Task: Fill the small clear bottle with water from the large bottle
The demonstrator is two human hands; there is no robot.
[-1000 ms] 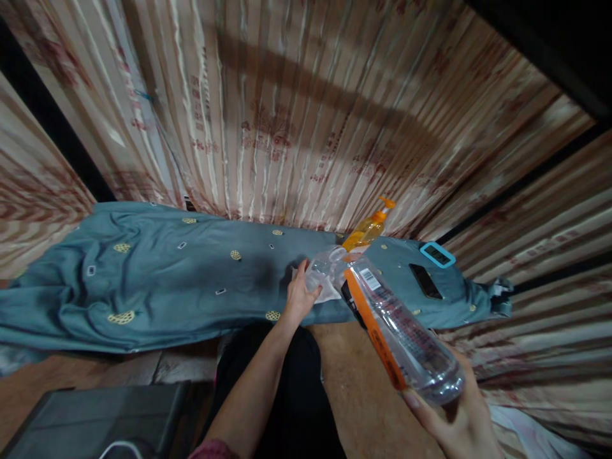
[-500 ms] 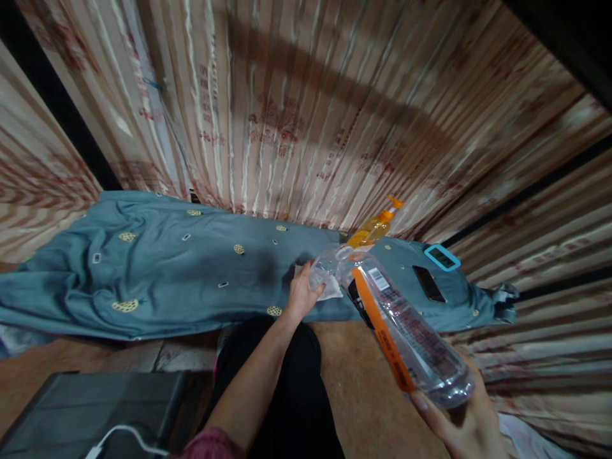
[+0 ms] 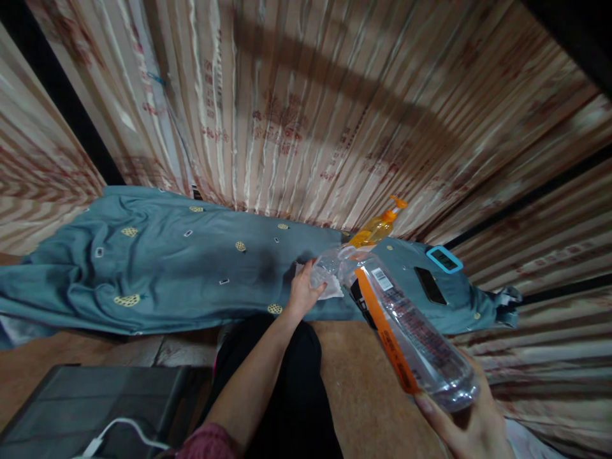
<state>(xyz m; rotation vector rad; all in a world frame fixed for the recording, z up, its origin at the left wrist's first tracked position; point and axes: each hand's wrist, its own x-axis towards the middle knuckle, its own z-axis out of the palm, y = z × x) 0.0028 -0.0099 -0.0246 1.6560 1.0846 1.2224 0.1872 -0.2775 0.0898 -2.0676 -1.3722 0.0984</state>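
My right hand (image 3: 471,408) is wrapped round the base of a large clear plastic bottle (image 3: 421,338) with an orange-and-black label. The bottle is tilted, its neck pointing up and left. My left hand (image 3: 305,292) grips a small clear container (image 3: 326,266), whose exact kind I cannot make out. The bottle's neck end meets or overlaps this container; whether they touch is unclear. Under the left hand and container lies a white tissue (image 3: 333,291). Just behind stands a yellow pump bottle (image 3: 375,229) with an orange pump head, its lower part partly hidden.
A grey-green patterned cloth (image 3: 182,274) covers the long narrow table. A black phone (image 3: 430,285) and a blue-framed digital timer (image 3: 444,259) lie to the right. Pleated curtains (image 3: 282,115) hang behind. At lower left are a dark grey box (image 3: 95,401) and a white cable (image 3: 124,422).
Both hands keep their grips, and the tilted bottle stays against the small container. The whole view has shifted very slightly; little else differs.
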